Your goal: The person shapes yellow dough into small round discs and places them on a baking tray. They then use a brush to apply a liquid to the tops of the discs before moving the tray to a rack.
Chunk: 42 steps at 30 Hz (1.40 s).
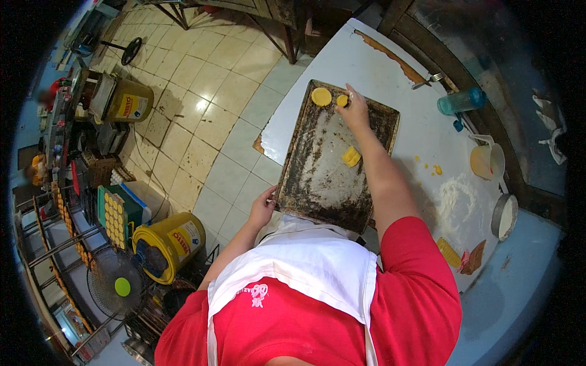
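A worn, dark-stained metal baking tray (316,169) lies in front of me, partly over the white table (320,59). My left hand (263,209) grips its left edge near the front corner. Towards the tray's far edge, my right hand (355,108) has thumb and fingers around a small round piece of yellow dough (342,100). Beside that piece, to its left, is a larger flat yellow dough disc (321,97). Several blocky pieces of yellow dough (351,156) sit in a cluster near the tray's middle, left of my right forearm.
Right of the tray are dough crumbs (438,170), white flour (455,201), a plastic jug (485,160), a round pan (504,217), a teal bottle (462,101) and a fork (428,81). Leftward stand a yellow bucket (183,242) and a fan (114,286) on the tiled floor side.
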Motion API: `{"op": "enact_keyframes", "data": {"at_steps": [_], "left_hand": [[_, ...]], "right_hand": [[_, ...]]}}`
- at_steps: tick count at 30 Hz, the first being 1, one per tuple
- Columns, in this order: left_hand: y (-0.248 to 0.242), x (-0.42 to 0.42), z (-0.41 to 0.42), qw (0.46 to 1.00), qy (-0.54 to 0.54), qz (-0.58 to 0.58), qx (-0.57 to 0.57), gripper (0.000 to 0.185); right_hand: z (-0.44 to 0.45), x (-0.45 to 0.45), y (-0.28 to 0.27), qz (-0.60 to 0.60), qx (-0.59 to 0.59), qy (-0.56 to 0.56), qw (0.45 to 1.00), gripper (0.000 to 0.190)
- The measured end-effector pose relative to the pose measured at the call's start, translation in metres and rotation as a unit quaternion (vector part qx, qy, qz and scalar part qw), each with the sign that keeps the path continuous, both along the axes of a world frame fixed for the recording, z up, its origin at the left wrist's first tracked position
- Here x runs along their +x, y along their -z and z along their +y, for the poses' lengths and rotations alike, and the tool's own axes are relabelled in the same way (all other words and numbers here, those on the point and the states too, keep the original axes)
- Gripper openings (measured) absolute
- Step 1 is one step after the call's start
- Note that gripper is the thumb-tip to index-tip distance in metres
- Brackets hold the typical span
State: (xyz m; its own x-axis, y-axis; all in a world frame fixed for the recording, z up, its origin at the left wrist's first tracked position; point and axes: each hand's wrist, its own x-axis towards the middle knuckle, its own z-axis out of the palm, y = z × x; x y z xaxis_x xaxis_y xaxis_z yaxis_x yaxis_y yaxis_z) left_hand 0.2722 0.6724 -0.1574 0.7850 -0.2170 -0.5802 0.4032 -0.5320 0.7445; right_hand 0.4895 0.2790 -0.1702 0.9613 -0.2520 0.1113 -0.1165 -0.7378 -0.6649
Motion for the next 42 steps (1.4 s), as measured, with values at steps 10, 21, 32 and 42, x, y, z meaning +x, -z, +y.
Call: {"op": "enact_keyframes", "data": {"at_steps": [10, 21, 32, 42], "left_hand": [[0.000, 0.002, -0.001, 1.000, -0.004, 0.002, -0.002, 0.054], [-0.014, 0.016, -0.006, 0.998, -0.002, -0.065, -0.004, 0.061], [-0.006, 0.022, -0.005, 0.998, 0.014, -0.056, 0.001, 0.060], [-0.020, 0.026, -0.009, 0.999, 0.013, -0.049, -0.001, 0.058]], "right_hand": [[-0.027, 0.018, -0.009, 0.170, 0.143, 0.057, 0.973, 0.033], [-0.026, 0.018, -0.001, 0.070, -0.079, -0.012, 0.994, 0.019], [-0.072, -0.066, 0.030, -0.044, 0.427, 0.277, 0.860, 0.019], [-0.055, -0.090, 0.015, -0.015, 0.166, 0.223, 0.961, 0.038]]}}
